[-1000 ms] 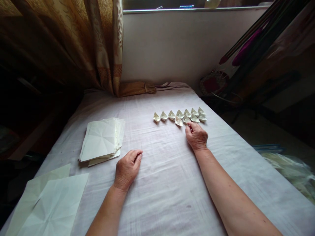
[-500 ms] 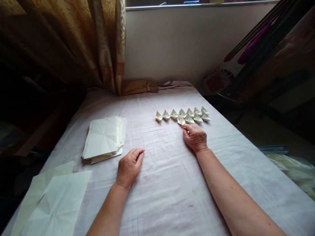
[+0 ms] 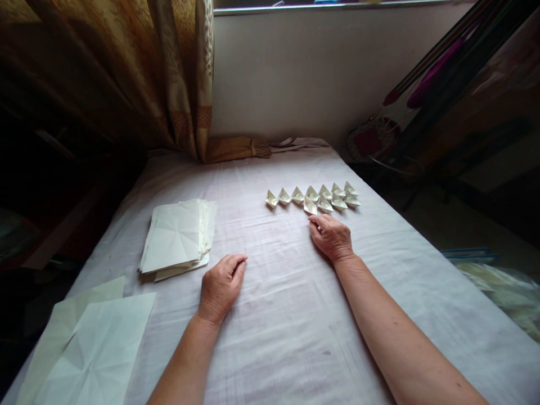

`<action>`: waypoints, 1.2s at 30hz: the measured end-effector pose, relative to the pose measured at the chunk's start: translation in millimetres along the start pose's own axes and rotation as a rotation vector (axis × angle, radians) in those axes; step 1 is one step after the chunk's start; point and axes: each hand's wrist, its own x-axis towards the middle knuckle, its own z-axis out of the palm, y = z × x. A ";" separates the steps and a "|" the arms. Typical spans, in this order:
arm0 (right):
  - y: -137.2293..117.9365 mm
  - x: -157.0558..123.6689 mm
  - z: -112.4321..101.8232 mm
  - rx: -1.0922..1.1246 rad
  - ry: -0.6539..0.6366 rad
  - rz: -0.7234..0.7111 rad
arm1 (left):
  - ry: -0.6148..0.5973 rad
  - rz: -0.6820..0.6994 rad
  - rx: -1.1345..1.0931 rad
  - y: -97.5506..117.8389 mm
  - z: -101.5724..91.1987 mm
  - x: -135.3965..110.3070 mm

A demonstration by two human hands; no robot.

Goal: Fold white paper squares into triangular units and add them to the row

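Note:
Small folded paper boats (image 3: 324, 202), several of them, stand in two rows on the sheet. My right hand (image 3: 331, 236) is just in front of the near row, its fingers curled and their tips at the near edge of the leftmost boat (image 3: 310, 205) there. No grip on that boat shows. Loosely closed, my left hand (image 3: 223, 284) rests on the sheet, thumb against the fingers, nothing visible in it. A stack of creased white paper sheets (image 3: 172, 236) lies beyond it to the left. Two more creased sheets (image 3: 97, 343) overlap at the near left.
A pale, wrinkled bedsheet (image 3: 270, 337) covers the flat surface. Gold curtains (image 3: 181, 84) hang at the back left, against a white wall (image 3: 295, 79). Beyond the right edge are a clear plastic bag (image 3: 506, 292) and several leaning poles (image 3: 439, 50).
My right hand has drawn slightly left and toward me, its fingertips now a little lower by the leftmost near boat. The left hand and the boats stay in place.

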 end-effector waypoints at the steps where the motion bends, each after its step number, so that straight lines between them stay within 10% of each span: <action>1: 0.4 0.0 0.3 0.001 0.003 0.006 | 0.001 -0.001 0.001 0.0 -0.1 0.0; 19: -3.5 8.4 0.5 -0.035 -0.023 0.120 | 0.006 -0.009 -0.007 0.3 -0.7 0.4; 30: -105.7 37.1 12.4 0.029 -0.152 -0.040 | -0.003 -0.020 -0.027 -0.5 1.0 -1.0; 36: -121.3 51.9 38.4 -0.010 -0.197 -0.003 | -0.012 -0.021 -0.035 -2.5 2.3 -1.1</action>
